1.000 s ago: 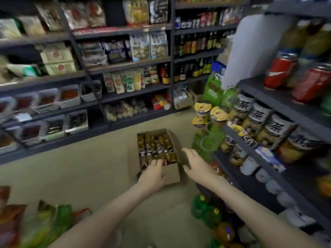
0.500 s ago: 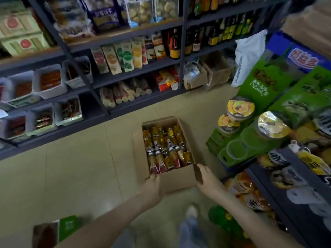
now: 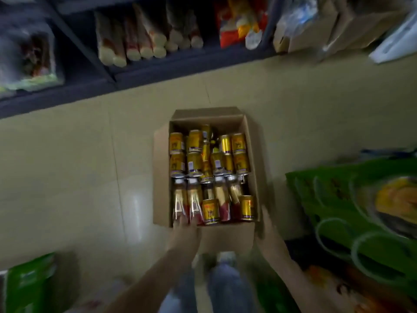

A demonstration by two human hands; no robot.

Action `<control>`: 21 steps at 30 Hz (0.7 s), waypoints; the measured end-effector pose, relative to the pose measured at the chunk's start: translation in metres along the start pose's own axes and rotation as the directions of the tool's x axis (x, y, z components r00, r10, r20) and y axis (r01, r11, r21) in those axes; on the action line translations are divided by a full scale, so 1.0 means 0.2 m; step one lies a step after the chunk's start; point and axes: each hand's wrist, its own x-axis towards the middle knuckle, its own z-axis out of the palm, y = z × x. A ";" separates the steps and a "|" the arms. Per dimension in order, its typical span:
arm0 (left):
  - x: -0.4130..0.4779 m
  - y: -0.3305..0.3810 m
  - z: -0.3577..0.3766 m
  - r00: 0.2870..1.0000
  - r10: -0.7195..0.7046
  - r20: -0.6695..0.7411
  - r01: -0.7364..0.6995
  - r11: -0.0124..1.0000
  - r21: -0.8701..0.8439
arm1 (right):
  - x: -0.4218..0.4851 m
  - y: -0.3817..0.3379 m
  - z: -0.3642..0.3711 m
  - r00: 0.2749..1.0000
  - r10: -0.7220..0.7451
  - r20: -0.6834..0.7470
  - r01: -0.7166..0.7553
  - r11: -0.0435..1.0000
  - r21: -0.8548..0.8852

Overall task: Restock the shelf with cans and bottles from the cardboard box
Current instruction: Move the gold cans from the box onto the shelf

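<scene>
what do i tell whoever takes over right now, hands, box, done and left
Left grip: at the near left rim of the cardboard box, fingertips over the edge by the bottles; blur hides whether it holds anything.
Right grip: fingers look straight, flat against the box's near right corner.
Box: open on the tiled floor, with gold cans in the far half and bottles in the near half, two more cans among them.
Done: no can or bottle lifted out; the box looks nearly full.
Left: take out the cans and bottles and shelve them all.
</scene>
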 end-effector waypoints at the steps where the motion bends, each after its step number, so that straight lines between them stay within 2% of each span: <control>1: 0.11 -0.01 0.10 1.000 -0.018 0.023 0.018 1.000 -0.024 | 0.11 0.04 0.08 1.000 -0.001 -0.002 0.001 1.000 -0.031; 5: 0.51 -0.02 0.47 0.996 -0.049 0.079 0.058 0.992 -0.112 | 0.48 0.17 0.37 0.993 -0.036 -0.111 0.030 0.998 -0.048; 8: 0.73 0.02 0.66 0.997 -0.073 0.007 0.072 0.961 -0.267 | 0.70 0.22 0.51 0.980 0.008 -0.200 -0.020 0.998 -0.055; 10: 0.82 0.06 0.73 0.984 -0.175 -0.043 0.137 0.884 -0.446 | 0.79 0.26 0.60 0.964 0.043 -0.264 -0.074 0.991 -0.108; 12: 0.88 0.08 0.76 0.955 -0.284 -0.084 0.202 0.831 -0.519 | 0.82 0.26 0.66 0.936 0.064 -0.347 -0.124 0.980 -0.155; 14: 0.91 0.10 0.76 0.943 -0.322 -0.079 0.242 0.831 -0.501 | 0.83 0.26 0.72 0.913 0.077 -0.400 -0.149 0.977 -0.153; 16: 0.91 0.09 0.77 0.947 -0.311 -0.076 0.242 0.851 -0.466 | 0.82 0.23 0.75 0.940 0.017 -0.342 -0.103 0.967 -0.234; 19: 0.88 0.07 0.78 0.982 -0.169 -0.081 0.133 0.933 -0.334 | 0.81 0.20 0.76 0.976 -0.016 -0.219 -0.048 0.958 -0.283; 21: 0.89 0.06 0.76 0.992 -0.105 -0.065 0.080 0.949 -0.305 | 0.82 0.18 0.74 0.980 -0.016 -0.200 -0.038 0.964 -0.262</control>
